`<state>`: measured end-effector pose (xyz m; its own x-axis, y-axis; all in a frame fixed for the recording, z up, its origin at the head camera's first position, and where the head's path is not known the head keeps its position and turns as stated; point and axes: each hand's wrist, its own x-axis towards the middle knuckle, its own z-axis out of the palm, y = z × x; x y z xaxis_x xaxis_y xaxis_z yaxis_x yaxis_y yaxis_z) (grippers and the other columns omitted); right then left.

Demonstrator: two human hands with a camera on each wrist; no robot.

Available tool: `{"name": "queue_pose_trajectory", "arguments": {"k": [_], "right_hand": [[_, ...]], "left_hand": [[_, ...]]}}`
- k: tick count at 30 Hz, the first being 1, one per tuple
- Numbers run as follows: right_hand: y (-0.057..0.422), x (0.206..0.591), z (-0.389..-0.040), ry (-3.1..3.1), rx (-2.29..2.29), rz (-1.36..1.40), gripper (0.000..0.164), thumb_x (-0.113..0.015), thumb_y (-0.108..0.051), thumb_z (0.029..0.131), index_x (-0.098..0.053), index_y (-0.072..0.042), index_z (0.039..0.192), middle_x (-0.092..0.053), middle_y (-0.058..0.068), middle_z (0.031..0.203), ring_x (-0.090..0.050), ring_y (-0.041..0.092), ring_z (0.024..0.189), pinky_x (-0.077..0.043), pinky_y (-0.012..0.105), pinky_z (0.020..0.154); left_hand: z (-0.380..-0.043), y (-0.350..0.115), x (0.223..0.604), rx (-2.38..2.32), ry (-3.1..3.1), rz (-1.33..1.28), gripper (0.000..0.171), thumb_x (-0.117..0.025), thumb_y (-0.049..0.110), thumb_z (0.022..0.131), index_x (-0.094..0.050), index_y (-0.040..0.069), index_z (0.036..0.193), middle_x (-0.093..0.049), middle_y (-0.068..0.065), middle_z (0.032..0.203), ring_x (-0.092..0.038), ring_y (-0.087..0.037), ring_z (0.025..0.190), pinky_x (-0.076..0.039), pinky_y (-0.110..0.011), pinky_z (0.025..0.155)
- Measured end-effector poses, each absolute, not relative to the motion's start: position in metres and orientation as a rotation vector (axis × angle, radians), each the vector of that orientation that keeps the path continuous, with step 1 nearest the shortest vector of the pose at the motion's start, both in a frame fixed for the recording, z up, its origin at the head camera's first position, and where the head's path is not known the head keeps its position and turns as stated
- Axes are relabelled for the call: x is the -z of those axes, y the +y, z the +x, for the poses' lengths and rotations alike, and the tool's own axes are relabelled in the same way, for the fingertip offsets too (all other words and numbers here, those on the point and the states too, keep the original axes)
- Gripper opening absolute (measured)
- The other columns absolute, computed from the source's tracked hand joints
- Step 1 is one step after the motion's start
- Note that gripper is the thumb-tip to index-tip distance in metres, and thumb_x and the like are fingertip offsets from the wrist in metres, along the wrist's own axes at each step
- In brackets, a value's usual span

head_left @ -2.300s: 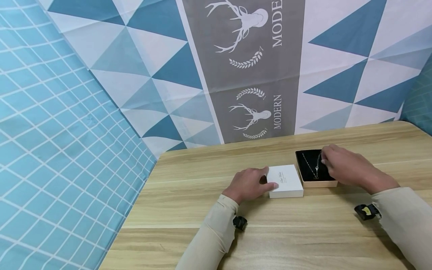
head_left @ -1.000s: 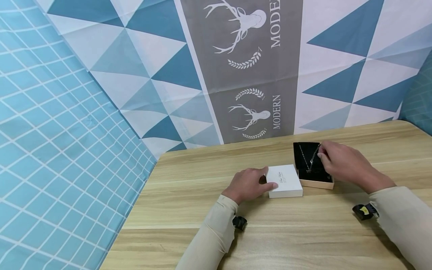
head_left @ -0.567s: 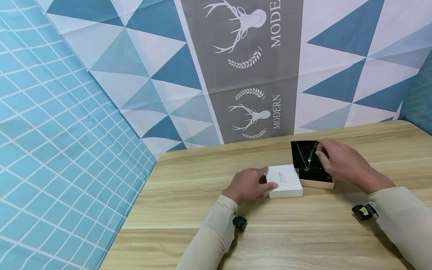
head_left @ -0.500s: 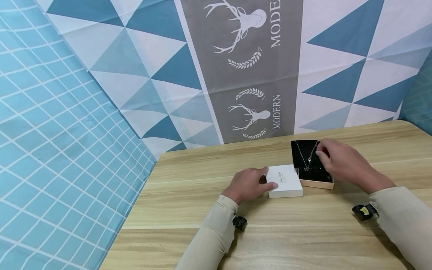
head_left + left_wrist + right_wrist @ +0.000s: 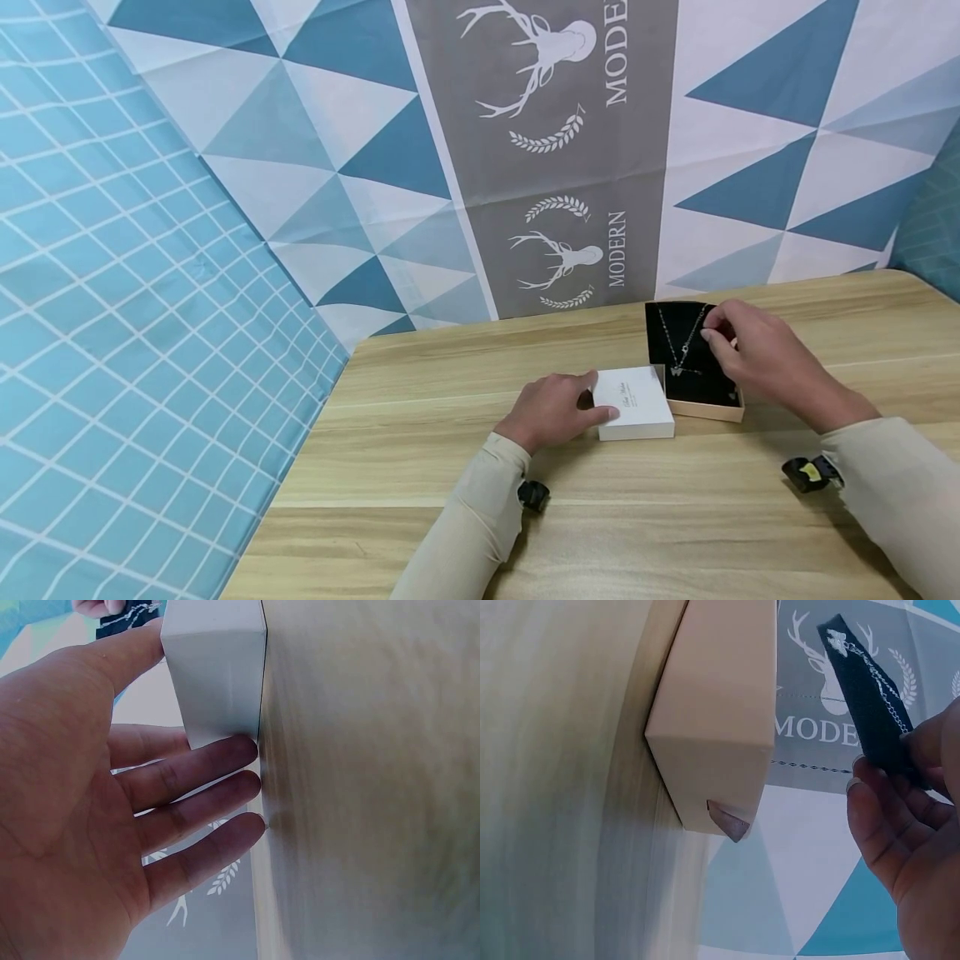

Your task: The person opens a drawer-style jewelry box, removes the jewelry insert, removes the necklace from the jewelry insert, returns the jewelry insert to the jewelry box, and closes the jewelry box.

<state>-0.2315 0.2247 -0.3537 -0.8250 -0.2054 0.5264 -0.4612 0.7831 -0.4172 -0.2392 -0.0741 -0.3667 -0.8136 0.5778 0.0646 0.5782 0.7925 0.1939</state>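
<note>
A white box lid [image 5: 633, 403] with small print lies on the table, and my left hand [image 5: 549, 408] holds its left edge between thumb and fingers. Touching it on the right is the tan box base [image 5: 705, 410], black inside. With thumb and fingertips my right hand [image 5: 765, 354] pinches a black jewelry pad [image 5: 678, 327] by its right edge. The pad is tilted up above the box base. A silver necklace [image 5: 838, 643] with a butterfly-like pendant lies on the pad. In the right wrist view a thin chain [image 5: 810, 765] stretches below the pad; its ends are unclear.
The wooden table [image 5: 420, 467] ends at a patterned wall cloth [image 5: 555, 167] behind the boxes. A light blue gridded cloth [image 5: 135, 317] hangs along the left. A small brownish tab [image 5: 727, 820] sticks out of the box base's side.
My right hand has lifted the black pad from inside the box base, moving it up and back and tilting it, with the necklace on it. The left hand and lid have stayed put.
</note>
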Motion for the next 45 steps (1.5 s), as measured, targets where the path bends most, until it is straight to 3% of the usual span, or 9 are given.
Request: {"name": "queue_pose_trajectory", "arguments": {"k": [11,16,23,31,35,45], "right_hand": [[0.22,0.353,-0.23,-2.453,-0.898,0.491,0.014,-0.062,-0.007,0.099,-0.054,-0.002,0.11,-0.061,0.009,0.093,-0.057,0.022,0.08,-0.045,0.027,0.064],[0.216,0.352,-0.228,-2.449,-0.916,0.495,0.018,-0.062,-0.007,0.098,-0.053,0.0,0.113,-0.062,0.011,0.095,-0.058,0.024,0.083,-0.045,0.024,0.066],[0.212,0.353,-0.225,-2.447,-0.972,0.481,0.028,-0.062,-0.008,0.098,-0.048,0.003,0.12,-0.06,0.014,0.098,-0.057,0.026,0.087,-0.041,0.02,0.069],[0.204,0.354,-0.226,-2.411,-1.032,0.511,0.046,-0.065,-0.007,0.096,-0.042,0.006,0.134,-0.062,0.014,0.1,-0.055,0.012,0.085,-0.041,0.013,0.07],[0.2,0.355,-0.226,-2.403,-1.002,0.523,0.043,-0.065,-0.007,0.096,-0.045,0.005,0.133,-0.063,0.011,0.098,-0.054,0.006,0.082,-0.042,0.013,0.07],[0.194,0.356,-0.224,-2.39,-1.016,0.554,0.036,-0.064,-0.006,0.096,-0.047,0.003,0.127,-0.062,0.009,0.094,-0.057,0.01,0.08,-0.045,0.014,0.068]], "left_hand": [[-0.239,-0.074,0.365,0.319,-2.98,-0.941,0.039,-0.06,0.057,0.095,-0.058,0.021,0.109,-0.047,0.007,0.069,-0.047,-0.008,0.066,-0.034,-0.024,0.053],[-0.239,-0.074,0.366,0.313,-2.977,-0.94,0.043,-0.06,0.058,0.095,-0.06,0.02,0.116,-0.051,0.007,0.071,-0.049,-0.008,0.067,-0.036,-0.023,0.054],[-0.24,-0.074,0.368,0.318,-2.969,-0.95,0.041,-0.06,0.058,0.095,-0.058,0.021,0.112,-0.049,0.007,0.07,-0.048,-0.008,0.066,-0.035,-0.024,0.054],[-0.24,-0.075,0.367,0.322,-2.968,-0.951,0.04,-0.059,0.058,0.095,-0.058,0.021,0.11,-0.049,0.007,0.07,-0.048,-0.008,0.065,-0.035,-0.024,0.053],[-0.24,-0.075,0.367,0.322,-2.968,-0.949,0.042,-0.06,0.057,0.095,-0.059,0.02,0.115,-0.052,0.008,0.072,-0.049,-0.008,0.066,-0.037,-0.024,0.054],[-0.24,-0.074,0.367,0.302,-2.968,-0.949,0.047,-0.059,0.057,0.096,-0.061,0.019,0.124,-0.052,0.008,0.071,-0.05,-0.008,0.067,-0.038,-0.024,0.055]]}}
